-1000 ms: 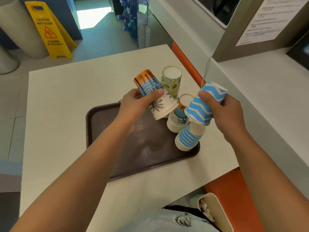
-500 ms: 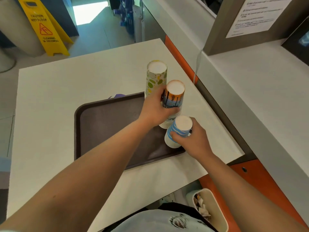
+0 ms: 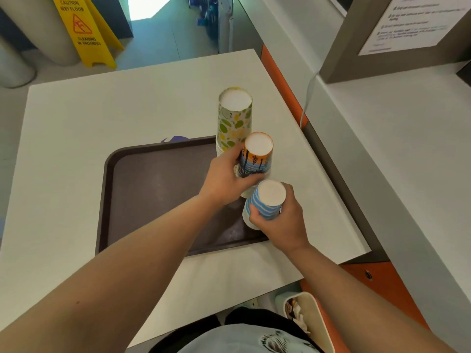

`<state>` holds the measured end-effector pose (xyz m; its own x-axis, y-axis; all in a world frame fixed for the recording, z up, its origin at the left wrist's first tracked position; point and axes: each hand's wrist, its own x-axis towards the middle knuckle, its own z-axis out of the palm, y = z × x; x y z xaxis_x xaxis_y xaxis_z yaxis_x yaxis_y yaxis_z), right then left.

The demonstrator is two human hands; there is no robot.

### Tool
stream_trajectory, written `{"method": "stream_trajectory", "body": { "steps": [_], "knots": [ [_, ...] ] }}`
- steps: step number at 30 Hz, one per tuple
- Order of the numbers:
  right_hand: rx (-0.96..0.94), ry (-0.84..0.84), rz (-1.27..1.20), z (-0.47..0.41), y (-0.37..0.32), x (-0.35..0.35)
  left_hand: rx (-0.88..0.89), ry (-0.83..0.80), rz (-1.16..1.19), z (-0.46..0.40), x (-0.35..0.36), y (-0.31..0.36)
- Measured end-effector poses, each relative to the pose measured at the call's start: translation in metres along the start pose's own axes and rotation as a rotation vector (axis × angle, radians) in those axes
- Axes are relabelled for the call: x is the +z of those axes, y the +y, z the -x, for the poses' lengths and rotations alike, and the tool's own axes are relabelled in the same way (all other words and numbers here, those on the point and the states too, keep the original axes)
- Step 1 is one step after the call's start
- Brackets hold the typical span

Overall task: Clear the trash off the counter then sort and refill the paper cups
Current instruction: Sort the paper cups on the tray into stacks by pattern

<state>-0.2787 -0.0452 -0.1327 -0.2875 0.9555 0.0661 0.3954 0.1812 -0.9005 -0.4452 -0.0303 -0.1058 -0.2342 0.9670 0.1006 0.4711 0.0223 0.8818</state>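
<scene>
**Seating two sorted stacks on the tray's right edge**

The left hand [image 3: 226, 178] is wrapped round the orange-topped cup stack [image 3: 256, 159], fingers curled at its far side and thumb across the near side. The right hand [image 3: 277, 220] grips the blue-striped cup stack [image 3: 267, 202] from the near right, fingertips pressed into its lower wall. Both stacks stand upside down, white bases up, along the right edge of the brown tray [image 3: 153, 189]; the blue one sits by the tray's near right corner, the orange one just beyond it and nearly touching. At the tray's far right corner stands a taller green-leaf cup stack [image 3: 234, 118], untouched by either hand.

The sorting by pattern looks well along, and the step in hand appears to be settling these two stacks upright. To do it well, press each straight down so the nested cups seat evenly, keep the grip low where the rims are widest, and let go of one stack at a time. The tall green-leaf stack is close enough to the left knuckles that a sideways withdrawal could tip it; lifting the hand up and back would be safer.

The tray lies toward the right side of the white counter [image 3: 76, 138]. A bin [image 3: 313, 324] with trash in it stands below the counter's near edge.
</scene>
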Motion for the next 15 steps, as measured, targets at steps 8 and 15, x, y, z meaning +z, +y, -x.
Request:
{"method": "stream_trajectory", "body": {
  "steps": [8,15],
  "knots": [
    [-0.062,-0.089,0.019,-0.013,0.009,-0.004,-0.067,0.054,-0.013,0.007,0.008,-0.008],
    [-0.093,-0.137,0.015,-0.019,0.013,-0.008,-0.130,0.116,-0.068,0.021,0.014,-0.022]
  ]
}}
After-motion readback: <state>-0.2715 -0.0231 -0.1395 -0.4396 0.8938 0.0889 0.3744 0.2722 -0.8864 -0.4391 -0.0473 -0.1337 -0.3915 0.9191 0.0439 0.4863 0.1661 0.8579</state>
